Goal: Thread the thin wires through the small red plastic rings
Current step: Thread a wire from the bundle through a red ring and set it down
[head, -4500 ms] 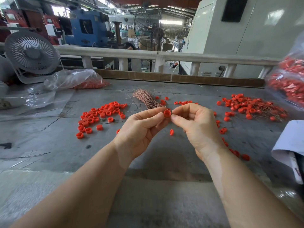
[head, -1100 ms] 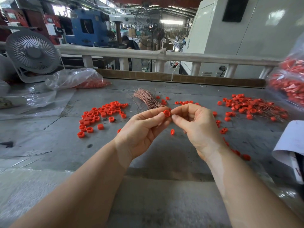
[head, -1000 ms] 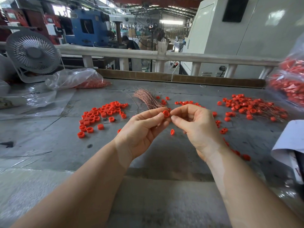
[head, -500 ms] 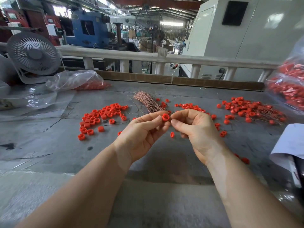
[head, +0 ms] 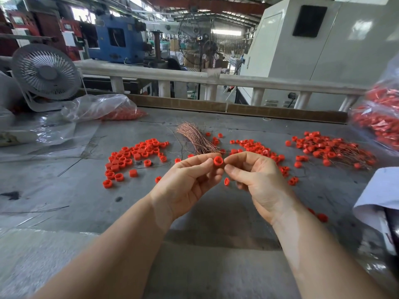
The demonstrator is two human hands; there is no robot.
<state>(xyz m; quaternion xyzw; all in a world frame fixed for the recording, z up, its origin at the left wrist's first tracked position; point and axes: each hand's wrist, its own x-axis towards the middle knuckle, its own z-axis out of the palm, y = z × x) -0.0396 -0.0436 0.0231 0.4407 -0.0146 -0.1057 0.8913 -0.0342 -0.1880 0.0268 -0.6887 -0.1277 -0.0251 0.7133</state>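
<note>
matt plastic ring, coppery wires

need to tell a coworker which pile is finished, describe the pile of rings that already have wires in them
Start at the big white machine cabinet beyond the rail, then drop to the grey table. The wired pile lies at its far right. Unlike the left pile, thin wires stick out of its rings.

rings: bright red, plain
wire bundle: coppery pink, finely streaked
table: dull grey, dark smudges
desk fan: pale grey, radial ribs
machine: blue
cabinet: off-white, black panel
</note>
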